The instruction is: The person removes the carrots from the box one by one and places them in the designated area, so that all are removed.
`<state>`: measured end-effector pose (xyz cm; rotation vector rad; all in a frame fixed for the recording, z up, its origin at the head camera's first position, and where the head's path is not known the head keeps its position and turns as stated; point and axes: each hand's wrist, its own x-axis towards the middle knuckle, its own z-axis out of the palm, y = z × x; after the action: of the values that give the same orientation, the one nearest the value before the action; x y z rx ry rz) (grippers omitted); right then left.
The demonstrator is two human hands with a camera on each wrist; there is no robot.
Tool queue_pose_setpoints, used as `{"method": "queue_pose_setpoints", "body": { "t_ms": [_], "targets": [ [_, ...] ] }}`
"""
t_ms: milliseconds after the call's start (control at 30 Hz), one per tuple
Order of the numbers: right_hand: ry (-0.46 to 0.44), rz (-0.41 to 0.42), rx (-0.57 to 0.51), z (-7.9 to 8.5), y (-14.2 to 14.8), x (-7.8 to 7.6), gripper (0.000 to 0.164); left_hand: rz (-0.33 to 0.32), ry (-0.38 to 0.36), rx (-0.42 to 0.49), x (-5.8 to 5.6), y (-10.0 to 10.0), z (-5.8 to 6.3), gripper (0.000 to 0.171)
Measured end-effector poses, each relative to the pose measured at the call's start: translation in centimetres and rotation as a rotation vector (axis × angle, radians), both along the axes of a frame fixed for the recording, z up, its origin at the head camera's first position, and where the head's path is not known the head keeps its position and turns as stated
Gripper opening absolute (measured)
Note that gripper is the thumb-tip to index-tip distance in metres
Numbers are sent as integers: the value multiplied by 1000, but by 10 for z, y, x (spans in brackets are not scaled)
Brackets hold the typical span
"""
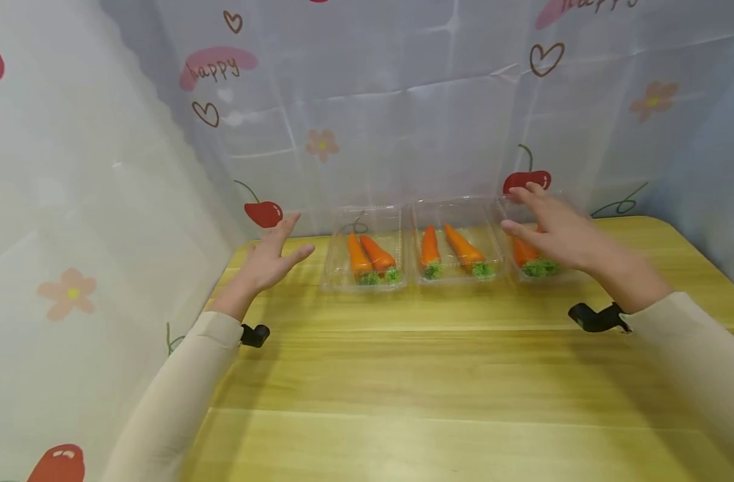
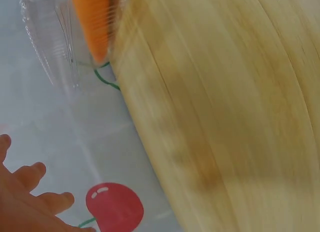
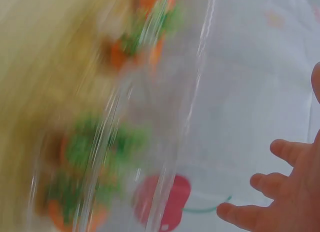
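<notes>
Three clear plastic boxes stand in a row at the back of the table. Two orange carrots with green tops lie in the left box (image 1: 386, 224), and two more in the middle box (image 1: 455, 269). The right box (image 1: 508, 209) holds carrots (image 1: 523, 249) partly hidden by my right hand (image 1: 562, 231). That hand hovers over this box, fingers spread and holding nothing. My left hand (image 1: 269, 262), also empty with fingers extended, is raised to the left of the left box. In the left wrist view, a carrot (image 2: 94, 27) shows through the box wall, apart from the fingers.
The wooden table (image 1: 403, 381) stretches toward me in front of the boxes. A printed curtain (image 1: 367, 120) hangs right behind them, and another side of it (image 1: 71, 201) runs along the left. Black wrist mounts (image 1: 255, 335) stick out from both sleeves.
</notes>
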<state>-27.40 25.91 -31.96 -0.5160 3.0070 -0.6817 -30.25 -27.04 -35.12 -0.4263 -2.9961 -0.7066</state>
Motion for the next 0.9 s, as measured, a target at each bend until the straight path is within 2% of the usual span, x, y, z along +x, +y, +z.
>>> {"method": "queue_pose_setpoints", "body": {
  "t_ms": [167,467,700,800,900],
  "targets": [
    [-22,26,-94,0,-22,8,84,-9,2,128,0,7,-7,84],
    [24,7,-214,-9,-52,20,80,54,-44,361,4,16,-28,78],
    [82,1,-302,-17,-75,27,75,74,-106,630,5,23,-42,72],
    [100,1,-366,-22,-84,30,68,97,-154,750,5,28,-45,71],
    [133,7,-438,-27,-94,33,59,120,-190,833,6,32,-48,68]
  ]
}}
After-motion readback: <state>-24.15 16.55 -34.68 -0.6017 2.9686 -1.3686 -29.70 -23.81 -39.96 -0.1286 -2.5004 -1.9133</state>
